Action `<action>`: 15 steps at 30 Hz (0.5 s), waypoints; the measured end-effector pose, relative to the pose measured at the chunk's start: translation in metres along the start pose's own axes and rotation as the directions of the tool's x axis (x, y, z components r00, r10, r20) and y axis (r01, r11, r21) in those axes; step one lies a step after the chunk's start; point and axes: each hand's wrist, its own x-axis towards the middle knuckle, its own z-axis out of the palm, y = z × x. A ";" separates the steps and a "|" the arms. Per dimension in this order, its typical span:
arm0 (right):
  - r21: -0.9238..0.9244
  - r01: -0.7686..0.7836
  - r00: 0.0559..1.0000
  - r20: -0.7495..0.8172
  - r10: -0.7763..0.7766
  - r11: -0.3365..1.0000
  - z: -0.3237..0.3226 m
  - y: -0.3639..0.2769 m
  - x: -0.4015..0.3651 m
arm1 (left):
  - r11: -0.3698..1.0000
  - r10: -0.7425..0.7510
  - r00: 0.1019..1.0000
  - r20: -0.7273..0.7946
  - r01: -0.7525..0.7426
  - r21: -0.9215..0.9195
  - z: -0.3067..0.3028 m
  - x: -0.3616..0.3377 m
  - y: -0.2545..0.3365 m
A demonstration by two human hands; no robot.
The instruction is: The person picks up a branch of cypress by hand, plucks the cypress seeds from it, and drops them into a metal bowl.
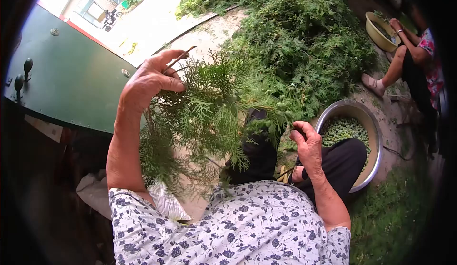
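My left hand (153,78) is raised and closed round the woody stem of a leafy evergreen branch (204,108), whose flat, scaly sprays hang down in front of my lap. At the branch's right-hand end, my right hand (308,147) is pinched, thumb against fingers. What lies between those fingertips is too small to make out. Just beyond my right hand stands a wide metal basin (379,146) holding many small, round green cones (347,131).
A large heap of cut evergreen branches (309,46) lies ahead. At the upper right another person (421,51) sits with hands at a yellow basin (376,35). A green metal door (71,74) stands to my left. More greenery (390,217) covers the lower-right ground.
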 end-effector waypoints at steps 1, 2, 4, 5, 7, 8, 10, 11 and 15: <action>0.002 0.000 1.000 0.004 0.000 1.000 0.000 -0.004 0.000 | 1.000 -0.010 0.998 0.067 0.010 0.006 -0.002 0.008 -0.002; -0.021 0.036 0.999 -0.008 -0.036 0.999 0.000 -0.006 0.000 | 0.996 -0.066 0.989 0.131 0.072 -0.047 -0.001 0.018 -0.009; -0.020 0.093 0.995 -0.036 -0.094 0.995 0.000 0.000 0.000 | 0.976 -0.136 0.958 0.253 0.174 -0.133 0.010 0.031 -0.028; 0.000 0.081 0.996 -0.041 -0.081 0.997 -0.004 0.002 -0.001 | 0.960 -0.171 0.915 0.366 0.237 -0.146 0.020 0.038 -0.039; -0.002 0.024 0.998 -0.063 -0.025 1.000 -0.012 0.018 -0.004 | 0.917 -0.256 0.882 0.396 0.351 -0.189 0.044 0.048 -0.069; -0.013 0.035 0.997 -0.068 -0.036 0.999 -0.018 0.022 -0.006 | 0.912 -0.263 0.872 0.412 0.364 -0.187 0.054 0.053 -0.086; 0.098 -0.084 0.992 -0.083 0.093 0.992 -0.031 0.033 -0.011 | 0.866 -0.230 0.865 0.445 0.391 -0.312 0.076 0.063 -0.120; 0.203 -0.127 0.981 -0.115 0.153 0.971 -0.034 0.042 -0.011 | 0.859 -0.235 0.857 0.459 0.404 -0.315 0.086 0.067 -0.140; -0.133 0.020 0.946 -0.317 -0.062 0.991 -0.042 0.024 -0.003 | 0.795 -0.277 0.823 0.497 0.487 -0.362 0.106 0.075 -0.169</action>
